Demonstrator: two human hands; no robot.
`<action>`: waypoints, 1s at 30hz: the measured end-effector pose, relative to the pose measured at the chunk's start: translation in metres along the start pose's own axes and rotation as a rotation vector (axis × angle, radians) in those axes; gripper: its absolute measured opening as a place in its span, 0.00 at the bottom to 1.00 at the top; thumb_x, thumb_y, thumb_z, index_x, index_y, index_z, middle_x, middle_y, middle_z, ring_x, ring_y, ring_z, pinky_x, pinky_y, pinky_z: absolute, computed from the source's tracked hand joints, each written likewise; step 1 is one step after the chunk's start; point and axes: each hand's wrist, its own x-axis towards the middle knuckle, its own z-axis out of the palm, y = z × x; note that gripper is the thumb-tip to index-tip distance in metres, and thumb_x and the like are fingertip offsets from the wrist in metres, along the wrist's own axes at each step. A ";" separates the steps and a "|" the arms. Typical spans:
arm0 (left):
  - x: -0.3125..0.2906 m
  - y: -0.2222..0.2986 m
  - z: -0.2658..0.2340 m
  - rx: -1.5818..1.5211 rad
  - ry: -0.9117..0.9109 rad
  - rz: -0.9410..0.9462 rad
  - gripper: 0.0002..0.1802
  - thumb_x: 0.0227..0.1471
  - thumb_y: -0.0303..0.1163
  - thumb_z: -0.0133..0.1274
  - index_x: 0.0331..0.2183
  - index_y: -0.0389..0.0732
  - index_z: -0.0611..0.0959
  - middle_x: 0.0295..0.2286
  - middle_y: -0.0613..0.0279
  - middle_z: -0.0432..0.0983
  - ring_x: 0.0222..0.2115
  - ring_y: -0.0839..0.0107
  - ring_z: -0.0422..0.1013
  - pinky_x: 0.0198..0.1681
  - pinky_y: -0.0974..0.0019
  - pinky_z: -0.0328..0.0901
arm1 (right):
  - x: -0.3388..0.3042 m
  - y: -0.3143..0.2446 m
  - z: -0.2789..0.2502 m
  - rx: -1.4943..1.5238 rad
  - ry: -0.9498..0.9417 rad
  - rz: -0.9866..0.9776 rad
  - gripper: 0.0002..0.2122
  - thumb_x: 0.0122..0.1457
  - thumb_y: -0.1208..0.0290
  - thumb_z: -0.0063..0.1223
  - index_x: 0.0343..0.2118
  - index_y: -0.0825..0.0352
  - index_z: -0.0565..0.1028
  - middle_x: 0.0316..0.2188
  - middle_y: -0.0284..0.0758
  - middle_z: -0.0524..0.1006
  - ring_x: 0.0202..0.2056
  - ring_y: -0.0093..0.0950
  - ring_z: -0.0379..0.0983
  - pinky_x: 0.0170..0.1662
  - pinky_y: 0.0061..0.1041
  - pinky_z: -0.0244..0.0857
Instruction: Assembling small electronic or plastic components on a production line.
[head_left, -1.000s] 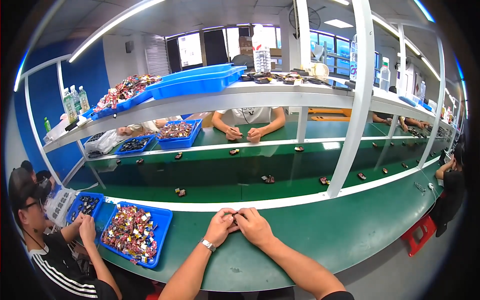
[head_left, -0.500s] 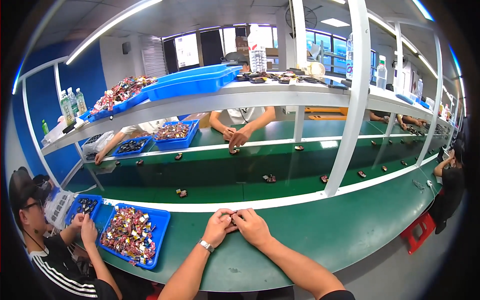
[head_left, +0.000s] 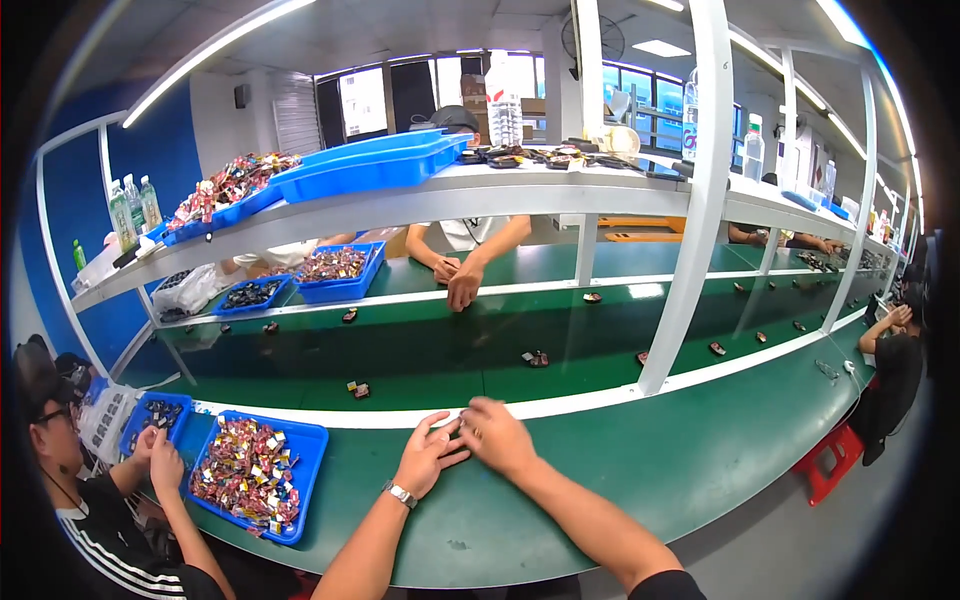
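My left hand (head_left: 430, 460), with a metal-band watch (head_left: 400, 494) on its wrist, is raised over the green worktop (head_left: 560, 470), fingers apart and holding nothing. Close against its fingertips is my right hand (head_left: 497, 440), curled and slightly blurred. Whatever its fingers hold is too small and hidden to name. Both hands are beside the white rail (head_left: 560, 408) edging the dark green belt. On that belt, just past the rail, lie a small red-and-black piece with a pale tab (head_left: 358, 390) and a similar red-and-black piece (head_left: 536, 359).
Left of me stands a blue tray (head_left: 312, 470) heaped with small red pieces. Farther left a co-worker's hands (head_left: 160, 450) work by a smaller blue bin (head_left: 183, 408). A white post (head_left: 688, 240) rises ahead right, supporting a shelf (head_left: 560, 188). Another person's hands (head_left: 462, 285) reach in across the belt.
My hands have come apart from their joint grip on a small dark piece. The left fingers have spread, and the right hand has shifted up toward the rail.
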 end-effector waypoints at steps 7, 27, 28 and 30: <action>0.002 -0.002 -0.003 0.054 -0.003 -0.007 0.19 0.61 0.29 0.45 0.53 0.36 0.67 0.56 0.46 0.63 0.53 0.52 0.67 0.54 0.50 0.67 | 0.033 0.089 0.003 -0.105 -0.067 0.337 0.09 0.46 0.70 0.60 0.28 0.70 0.80 0.37 0.42 0.76 0.38 0.41 0.73 0.44 0.37 0.69; 0.002 0.003 -0.010 0.122 0.001 -0.020 0.18 0.63 0.31 0.43 0.51 0.32 0.69 0.45 0.49 0.73 0.40 0.65 0.74 0.43 0.63 0.72 | 0.023 0.069 -0.062 0.293 -0.156 0.451 0.26 0.42 0.70 0.67 0.46 0.68 0.70 0.40 0.37 0.80 0.45 0.30 0.76 0.47 0.28 0.68; 0.003 0.005 -0.009 0.093 -0.036 -0.083 0.19 0.64 0.34 0.42 0.52 0.33 0.69 0.45 0.50 0.74 0.39 0.66 0.74 0.43 0.63 0.72 | 0.019 0.050 -0.066 0.381 -0.220 0.388 0.26 0.42 0.70 0.66 0.46 0.68 0.70 0.41 0.37 0.79 0.47 0.31 0.75 0.48 0.28 0.67; -0.001 0.008 -0.014 0.064 -0.058 -0.151 0.21 0.64 0.37 0.41 0.52 0.33 0.69 0.44 0.51 0.74 0.38 0.67 0.74 0.42 0.64 0.71 | 0.014 0.011 -0.069 0.358 -0.357 0.242 0.28 0.43 0.69 0.66 0.49 0.68 0.69 0.46 0.39 0.75 0.49 0.32 0.73 0.50 0.30 0.66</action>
